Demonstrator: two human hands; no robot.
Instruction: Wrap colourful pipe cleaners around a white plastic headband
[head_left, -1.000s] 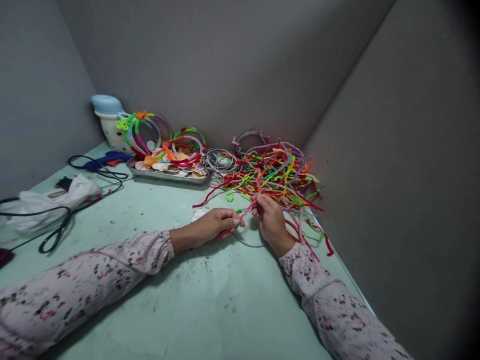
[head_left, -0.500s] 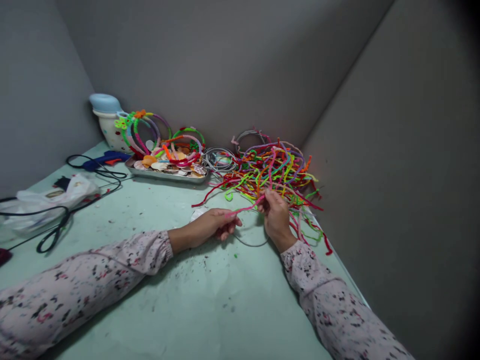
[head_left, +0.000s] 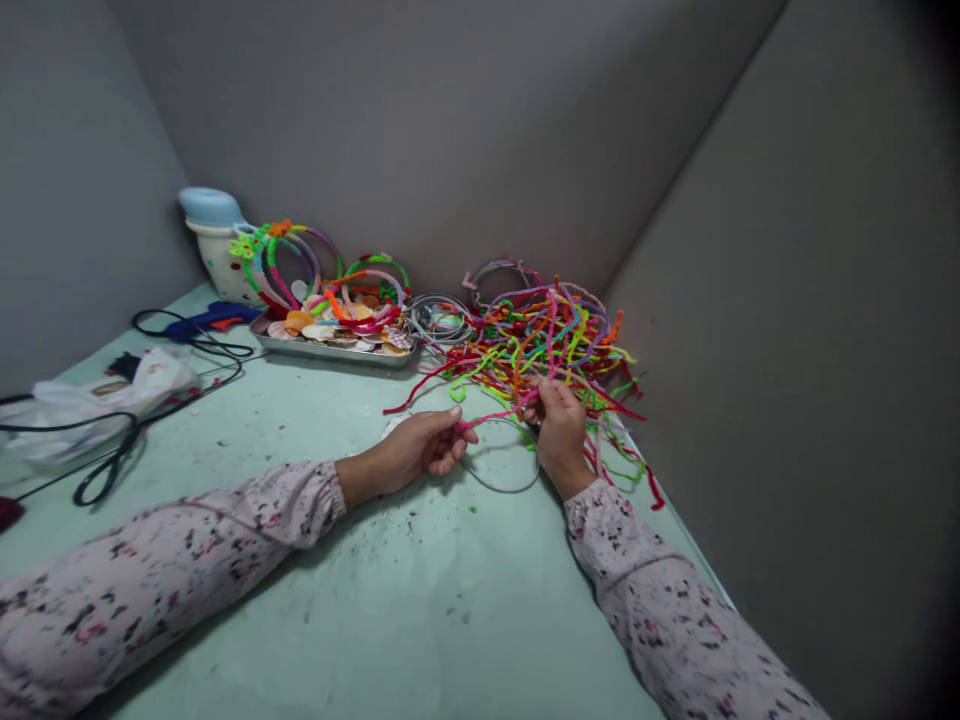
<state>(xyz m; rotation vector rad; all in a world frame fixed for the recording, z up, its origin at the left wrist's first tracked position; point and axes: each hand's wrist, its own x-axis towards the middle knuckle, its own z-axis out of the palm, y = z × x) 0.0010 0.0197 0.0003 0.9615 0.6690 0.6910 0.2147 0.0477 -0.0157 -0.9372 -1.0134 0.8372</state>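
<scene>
A pink pipe cleaner (head_left: 496, 415) stretches between my two hands above the table. My left hand (head_left: 426, 446) is closed on its left end, thumb on top. Further along to the right, my right hand (head_left: 559, 430) pinches it, and a pink length rises past the fingers towards the pile behind. Under the hands lies a thin grey wire ring (head_left: 504, 491), partly hidden by them. Just beyond my right hand is a tangled heap of colourful pipe cleaners (head_left: 517, 345).
A metal tray (head_left: 337, 353) holds round pieces and wrapped hoops. Grey wire coils (head_left: 439, 318) lie beside it. At the back left stands a blue-lidded container (head_left: 217, 245). A black cable (head_left: 135, 425) and a white plastic bag (head_left: 97, 405) occupy the left. Grey walls enclose the table.
My right hand has shifted slightly right along the pink pipe cleaner. My left thumb has lifted and its fingers have curled. The pipe cleaner now looks more twisted.
</scene>
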